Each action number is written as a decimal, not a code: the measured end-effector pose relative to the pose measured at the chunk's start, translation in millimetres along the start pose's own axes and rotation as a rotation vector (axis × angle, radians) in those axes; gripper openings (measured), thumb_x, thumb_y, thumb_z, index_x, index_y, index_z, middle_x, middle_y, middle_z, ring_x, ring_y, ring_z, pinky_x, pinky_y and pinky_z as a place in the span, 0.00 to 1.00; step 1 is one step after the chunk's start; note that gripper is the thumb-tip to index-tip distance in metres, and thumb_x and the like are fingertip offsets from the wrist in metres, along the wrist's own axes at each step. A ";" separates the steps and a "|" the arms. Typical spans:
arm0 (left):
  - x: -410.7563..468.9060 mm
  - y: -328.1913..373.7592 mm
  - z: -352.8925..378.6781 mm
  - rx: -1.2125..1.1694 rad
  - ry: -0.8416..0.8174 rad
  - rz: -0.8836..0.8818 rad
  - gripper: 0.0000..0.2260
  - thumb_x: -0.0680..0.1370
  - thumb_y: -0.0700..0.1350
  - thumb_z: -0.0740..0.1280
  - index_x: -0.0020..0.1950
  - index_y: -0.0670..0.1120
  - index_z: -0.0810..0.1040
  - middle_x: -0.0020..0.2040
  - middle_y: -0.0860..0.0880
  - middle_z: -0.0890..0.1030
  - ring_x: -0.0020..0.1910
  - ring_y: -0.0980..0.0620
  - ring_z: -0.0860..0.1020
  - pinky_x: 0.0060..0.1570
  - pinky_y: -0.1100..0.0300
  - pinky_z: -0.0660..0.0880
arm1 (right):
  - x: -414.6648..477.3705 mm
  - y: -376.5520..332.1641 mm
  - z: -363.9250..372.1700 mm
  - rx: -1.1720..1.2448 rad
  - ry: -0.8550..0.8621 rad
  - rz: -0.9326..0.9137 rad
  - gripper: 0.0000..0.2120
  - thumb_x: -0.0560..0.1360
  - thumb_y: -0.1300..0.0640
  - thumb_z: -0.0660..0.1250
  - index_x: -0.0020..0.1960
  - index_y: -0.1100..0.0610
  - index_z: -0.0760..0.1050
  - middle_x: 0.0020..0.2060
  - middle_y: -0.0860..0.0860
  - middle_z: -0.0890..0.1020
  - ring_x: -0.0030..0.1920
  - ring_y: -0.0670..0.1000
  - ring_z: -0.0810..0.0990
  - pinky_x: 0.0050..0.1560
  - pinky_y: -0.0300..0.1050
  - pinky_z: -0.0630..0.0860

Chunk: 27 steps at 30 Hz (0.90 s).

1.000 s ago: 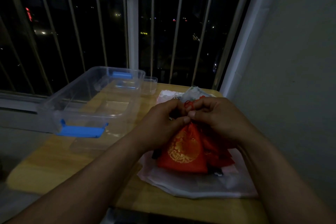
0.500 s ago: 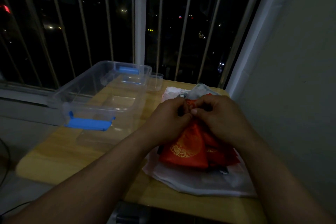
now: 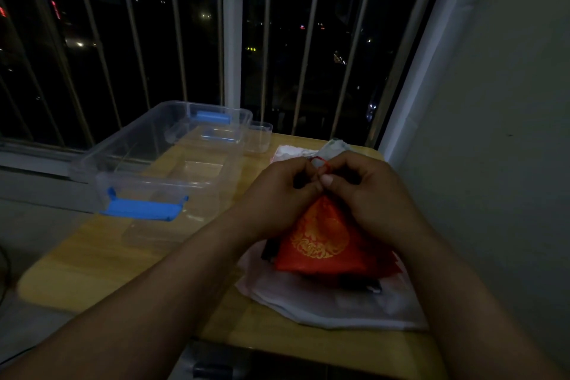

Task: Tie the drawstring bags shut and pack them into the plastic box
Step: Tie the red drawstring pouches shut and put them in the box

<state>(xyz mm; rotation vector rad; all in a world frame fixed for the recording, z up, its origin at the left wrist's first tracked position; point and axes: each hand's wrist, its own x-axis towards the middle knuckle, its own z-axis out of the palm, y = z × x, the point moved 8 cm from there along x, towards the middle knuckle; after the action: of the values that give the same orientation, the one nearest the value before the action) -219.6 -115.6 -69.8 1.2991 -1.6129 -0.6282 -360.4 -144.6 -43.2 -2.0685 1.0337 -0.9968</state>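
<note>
My left hand and right hand pinch the red cord of the red drawstring bag, held neck-up on the pile at the bench's right for knotting, I judge, with the plastic box open at left.

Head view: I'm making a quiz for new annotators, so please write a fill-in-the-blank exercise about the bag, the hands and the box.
1. The left hand and right hand both pinch the cord at the neck of a ____ drawstring bag.
2. The plastic box has latches coloured ____.
3. The plastic box stands on the table to the ____ of both hands.
4. The plastic box holds ____ bags.
Missing words: red; blue; left; no.
</note>
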 end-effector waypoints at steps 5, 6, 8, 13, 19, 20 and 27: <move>-2.3 4.0 -6.4 -0.204 0.036 -0.060 0.07 0.82 0.46 0.69 0.49 0.43 0.78 0.46 0.45 0.84 0.45 0.43 0.84 0.42 0.44 0.81 | 3.6 -2.3 -3.9 0.114 0.059 0.013 0.05 0.81 0.56 0.69 0.51 0.47 0.82 0.45 0.41 0.85 0.47 0.39 0.83 0.45 0.33 0.75; -2.4 4.0 -7.1 -0.241 0.058 -0.068 0.07 0.82 0.46 0.69 0.49 0.42 0.77 0.48 0.43 0.83 0.47 0.41 0.84 0.43 0.41 0.82 | 4.7 -2.1 -4.5 0.134 0.075 0.021 0.05 0.81 0.55 0.69 0.51 0.47 0.82 0.45 0.41 0.85 0.47 0.40 0.83 0.47 0.36 0.75; -0.4 3.1 -11.3 -0.261 0.116 -0.057 0.08 0.83 0.46 0.68 0.49 0.41 0.77 0.47 0.44 0.83 0.44 0.46 0.83 0.42 0.49 0.82 | 7.3 -1.5 -5.5 0.129 0.107 0.027 0.05 0.82 0.55 0.68 0.50 0.46 0.81 0.45 0.40 0.84 0.47 0.39 0.82 0.48 0.39 0.75; 1.7 -8.1 -20.7 -0.212 0.252 -0.084 0.10 0.83 0.47 0.66 0.50 0.41 0.76 0.42 0.51 0.81 0.37 0.60 0.80 0.37 0.61 0.78 | 12.5 7.4 -5.0 0.090 0.189 0.058 0.05 0.82 0.54 0.67 0.50 0.48 0.80 0.45 0.39 0.83 0.47 0.37 0.80 0.49 0.40 0.74; 2.8 -20.0 -9.0 -0.343 0.250 -0.237 0.10 0.83 0.51 0.66 0.53 0.44 0.78 0.48 0.45 0.84 0.49 0.44 0.84 0.51 0.44 0.83 | 14.1 11.4 -5.2 0.051 0.267 0.067 0.04 0.82 0.54 0.66 0.52 0.48 0.79 0.46 0.41 0.83 0.49 0.38 0.80 0.47 0.39 0.74; 2.9 -22.9 -3.8 -0.427 0.196 -0.294 0.12 0.84 0.54 0.65 0.54 0.46 0.79 0.49 0.46 0.85 0.50 0.45 0.85 0.51 0.45 0.83 | 14.1 12.1 -6.5 0.041 0.281 0.068 0.04 0.83 0.54 0.66 0.52 0.48 0.79 0.46 0.41 0.82 0.48 0.38 0.79 0.47 0.39 0.74; -0.4 -28.4 11.2 -0.464 0.054 -0.388 0.09 0.82 0.47 0.69 0.51 0.42 0.83 0.49 0.41 0.87 0.51 0.40 0.86 0.57 0.40 0.81 | 13.4 16.6 -8.7 0.048 0.307 0.105 0.03 0.82 0.54 0.67 0.52 0.49 0.80 0.46 0.42 0.83 0.48 0.38 0.80 0.52 0.44 0.78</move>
<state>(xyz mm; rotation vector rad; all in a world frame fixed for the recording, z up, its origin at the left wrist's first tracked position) -216.6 -125.8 -98.5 1.2632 -1.0841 -1.1198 -368.4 -165.9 -46.7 -1.8383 1.2441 -1.2982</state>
